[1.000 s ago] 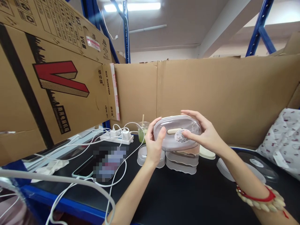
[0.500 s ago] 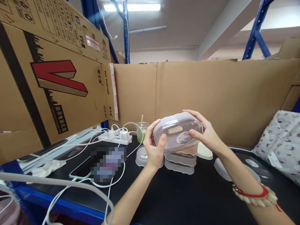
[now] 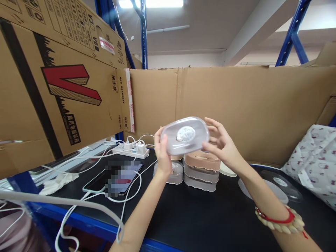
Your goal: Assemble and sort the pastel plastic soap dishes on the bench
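An oval grey box with a clear lid and a round white patterned sticker is raised above the table, tilted toward me. My left hand grips its left end, thumb on the front. At its right end, my right hand has its fingers spread and curved, the thumb tip by the rim; whether it touches is unclear. Below stands a stack of wavy-edged oval trays, a peach one above grey ones. A smaller clear-lidded box sits left of the stack.
Clear and grey oval lids lie at the right, beside a patterned white cloth bag. A cream oval piece is behind the stack. At left are phones, white cables and a power strip. A cardboard wall closes the back.
The box has moved left and slightly up and has turned, so its sticker now sits near the middle. My right hand has loosened from its right end, uncovering the peach tray.
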A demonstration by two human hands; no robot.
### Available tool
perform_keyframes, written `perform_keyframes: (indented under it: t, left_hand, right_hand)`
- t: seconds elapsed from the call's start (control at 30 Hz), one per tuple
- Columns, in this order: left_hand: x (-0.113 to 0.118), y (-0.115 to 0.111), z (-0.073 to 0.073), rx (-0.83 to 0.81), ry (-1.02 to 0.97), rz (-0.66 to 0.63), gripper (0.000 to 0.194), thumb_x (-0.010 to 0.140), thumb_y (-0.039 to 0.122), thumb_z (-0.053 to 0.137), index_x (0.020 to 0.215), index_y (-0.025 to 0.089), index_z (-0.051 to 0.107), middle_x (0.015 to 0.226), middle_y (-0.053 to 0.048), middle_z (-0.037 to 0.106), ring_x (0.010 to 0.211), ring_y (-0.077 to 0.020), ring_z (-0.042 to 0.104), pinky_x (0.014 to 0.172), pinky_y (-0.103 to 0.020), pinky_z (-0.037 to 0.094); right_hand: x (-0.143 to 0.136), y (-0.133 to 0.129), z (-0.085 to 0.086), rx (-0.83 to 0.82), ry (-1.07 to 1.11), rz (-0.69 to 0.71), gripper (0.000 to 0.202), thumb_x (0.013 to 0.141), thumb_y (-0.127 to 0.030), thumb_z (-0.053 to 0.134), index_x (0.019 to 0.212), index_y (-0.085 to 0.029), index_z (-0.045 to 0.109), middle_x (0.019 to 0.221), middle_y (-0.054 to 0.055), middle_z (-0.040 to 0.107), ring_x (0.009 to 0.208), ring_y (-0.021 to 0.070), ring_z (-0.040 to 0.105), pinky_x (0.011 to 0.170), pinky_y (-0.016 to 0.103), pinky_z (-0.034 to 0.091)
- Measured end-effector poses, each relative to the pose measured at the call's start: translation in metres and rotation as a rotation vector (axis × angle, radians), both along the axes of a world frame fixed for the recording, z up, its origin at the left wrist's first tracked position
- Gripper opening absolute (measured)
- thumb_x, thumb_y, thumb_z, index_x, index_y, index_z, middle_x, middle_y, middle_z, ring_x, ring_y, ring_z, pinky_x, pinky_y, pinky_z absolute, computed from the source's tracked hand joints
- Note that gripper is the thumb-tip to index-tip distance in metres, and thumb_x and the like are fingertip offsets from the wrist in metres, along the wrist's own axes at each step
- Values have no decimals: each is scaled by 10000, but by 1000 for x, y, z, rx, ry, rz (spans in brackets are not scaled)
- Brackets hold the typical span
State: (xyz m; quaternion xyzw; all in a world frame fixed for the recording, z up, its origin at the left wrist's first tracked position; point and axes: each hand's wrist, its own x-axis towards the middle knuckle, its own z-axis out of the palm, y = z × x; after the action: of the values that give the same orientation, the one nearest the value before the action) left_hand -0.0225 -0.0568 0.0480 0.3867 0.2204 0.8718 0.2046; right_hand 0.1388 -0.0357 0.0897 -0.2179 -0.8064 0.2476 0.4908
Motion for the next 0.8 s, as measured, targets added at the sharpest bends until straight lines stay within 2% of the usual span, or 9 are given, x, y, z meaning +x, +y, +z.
perform_keyframes:
  t: [0.13,0.27,0.33,0.4,0.47,0.53,0.63,0.73,0.8]
  left_hand:
    - [-15,7,5,-130,-200,-100,409,647,458,582,952,185,591,1065,-53,601,1082,-241,532,869,-328,448]
    - [-21,14,1,-119,-162,36,349,603,420,590,851,178,636,998,-51,637,1040,-240,554,900,-334,423]
    - [-20,14,-1,-87,-94,126,303,601,383,603,819,179,655,953,-47,652,989,-229,573,881,-323,428]
    - [-18,11,-1,-76,-48,127,280,593,361,610,792,174,672,894,-46,666,932,-226,592,843,-315,442]
    - [-19,9,-1,-83,-64,56,273,580,350,609,771,170,684,865,-46,674,914,-227,598,824,-307,447]
    - [-22,10,1,-97,-143,-11,282,561,345,613,769,169,685,888,-48,676,940,-229,594,824,-294,444]
    - [-31,13,4,-112,-286,-55,375,579,454,570,791,156,655,898,-63,668,929,-228,599,777,-285,450]
    - [-44,17,5,-161,-357,-39,520,661,581,376,824,143,605,830,-77,651,800,-198,621,642,-256,445]
    - [-52,18,4,-335,-331,46,556,721,559,254,859,136,585,752,-69,629,649,-159,605,534,-228,401]
  right_hand:
    - [-4,-3,-5,294,-134,-156,783,694,-499,673,1368,-319,318,1387,80,338,1013,246,552,753,401,551]
    - [-9,-5,-9,649,-279,-380,697,745,-419,637,1365,-306,338,1407,83,330,1203,308,426,908,482,456]
    - [-14,-7,-11,786,-368,-424,677,759,-354,622,1368,-284,335,1414,88,331,1271,308,346,1001,499,360]
    - [-23,-7,-11,862,-464,-436,690,735,-303,639,1360,-239,353,1403,113,349,1298,301,307,1043,498,295]
    - [-35,-6,-6,870,-560,-419,718,698,-291,663,1349,-193,378,1366,147,388,1279,302,329,1038,494,294]
    - [-49,-4,4,812,-658,-380,767,664,-321,681,1354,-168,384,1312,159,436,1205,309,402,970,475,370]
    - [-70,-2,24,708,-809,-341,847,610,-366,703,1372,-182,381,1245,147,477,1073,315,466,821,430,456]
    - [-85,-2,44,665,-940,-335,898,563,-379,729,1378,-215,390,1201,152,486,1019,332,469,758,420,461]
    - [-90,-2,54,637,-1012,-319,909,542,-394,745,1371,-242,404,1167,151,499,993,339,478,728,416,460]
